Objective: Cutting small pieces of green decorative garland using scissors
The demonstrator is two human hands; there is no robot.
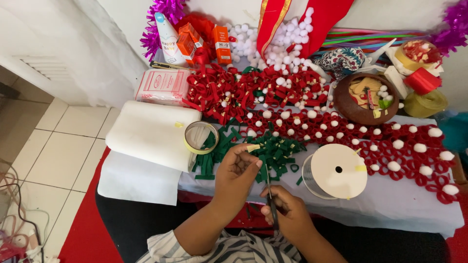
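Note:
My left hand (236,174) pinches a small green felt strip with a bit of yellowish tape at its tip (253,147), just above the table's near edge. My right hand (287,214) grips a pair of scissors (269,192) whose blades point up towards the strip in the left hand. A pile of green felt pieces (275,153) lies right behind both hands. A roll of yellow tape (200,138) sits on the left, beside a thick white foam roll (151,134).
A flat white spool (336,170) stands right of my hands. A chain of red felt rings with white pompoms (390,143) runs to the right. Behind lie a red felt heap (243,90), a brown bowl (346,104), orange boxes (220,44), white pompoms and ribbon rolls.

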